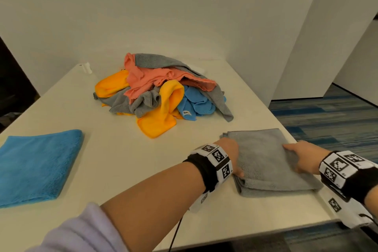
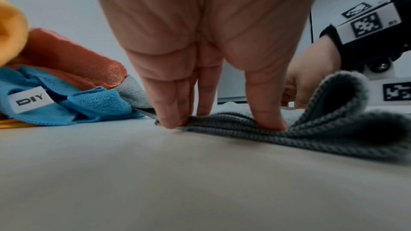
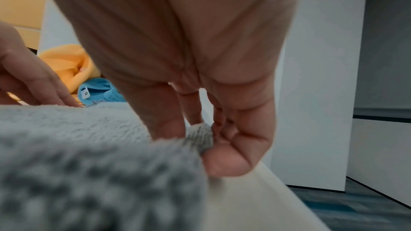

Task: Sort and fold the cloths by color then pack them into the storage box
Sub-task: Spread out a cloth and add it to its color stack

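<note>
A folded grey cloth (image 1: 266, 161) lies at the table's front right. My left hand (image 1: 230, 154) presses its left edge flat, with straight fingers (image 2: 171, 120) and thumb bearing down on the layers. My right hand (image 1: 302, 156) holds the cloth's right edge; in the right wrist view the thumb and fingers (image 3: 222, 162) pinch the grey cloth (image 3: 89, 147) there. A folded blue cloth (image 1: 34, 165) rests at the front left. A loose pile (image 1: 161, 90) of orange, pink, grey and blue cloths sits mid-table. No storage box is in view.
The white table (image 1: 122, 159) ends just right of the grey cloth, with blue patterned carpet (image 1: 327, 116) below. A small white object (image 1: 87, 67) stands at the back left corner. White walls close the back and right.
</note>
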Motion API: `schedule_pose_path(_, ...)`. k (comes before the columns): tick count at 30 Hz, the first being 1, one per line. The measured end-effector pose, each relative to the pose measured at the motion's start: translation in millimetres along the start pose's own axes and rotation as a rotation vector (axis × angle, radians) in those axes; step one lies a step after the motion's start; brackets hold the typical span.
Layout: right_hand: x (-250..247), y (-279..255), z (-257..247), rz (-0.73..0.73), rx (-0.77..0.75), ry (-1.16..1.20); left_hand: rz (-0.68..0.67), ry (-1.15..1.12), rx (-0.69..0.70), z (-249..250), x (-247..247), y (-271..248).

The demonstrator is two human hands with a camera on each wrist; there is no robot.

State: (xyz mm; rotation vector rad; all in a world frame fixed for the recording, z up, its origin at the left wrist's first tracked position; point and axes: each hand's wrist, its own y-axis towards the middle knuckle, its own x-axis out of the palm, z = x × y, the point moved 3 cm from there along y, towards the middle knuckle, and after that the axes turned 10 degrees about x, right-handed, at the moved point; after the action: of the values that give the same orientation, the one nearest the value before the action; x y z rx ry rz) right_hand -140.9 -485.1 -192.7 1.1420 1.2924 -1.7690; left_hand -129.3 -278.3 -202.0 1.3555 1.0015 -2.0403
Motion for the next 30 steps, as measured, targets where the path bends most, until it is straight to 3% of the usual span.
schedule_pose_path(8, -11, 12, 18, -0.038, 0.114, 0.058, 0.024, -0.079, 0.096, -25, -4, -11)
schedule_pose_path(13, -68, 13, 4, 0.163, 0.063, 0.179, 0.273, -0.109, 0.091, -72, -42, -35)
schedule_pose_path(17, -112, 7, -48, 0.291, -0.120, 0.424, 0.487, -0.010, 0.027, -118, -78, -49)
schedule_pose_path(20, -131, 2, -109, 0.310, -0.288, 0.523, 0.583, 0.085, -0.125, -145, -92, -58)
schedule_pose_path(22, -135, 0, -152, 0.321, -0.393, 0.543, 0.590, 0.154, -0.219, -158, -96, -63)
schedule_pose_path(25, -133, 4, -211, 0.299, -0.506, 0.482, 0.458, 0.147, -0.317, -176, -97, -62)
schedule_pose_path(27, -127, 9, -241, 0.260, -0.551, 0.439, 0.407, 0.115, -0.318, -186, -97, -60)
schedule_pose_path(30, -120, 18, -271, 0.197, -0.587, 0.387, 0.610, -0.060, -0.229, -190, -102, -65)
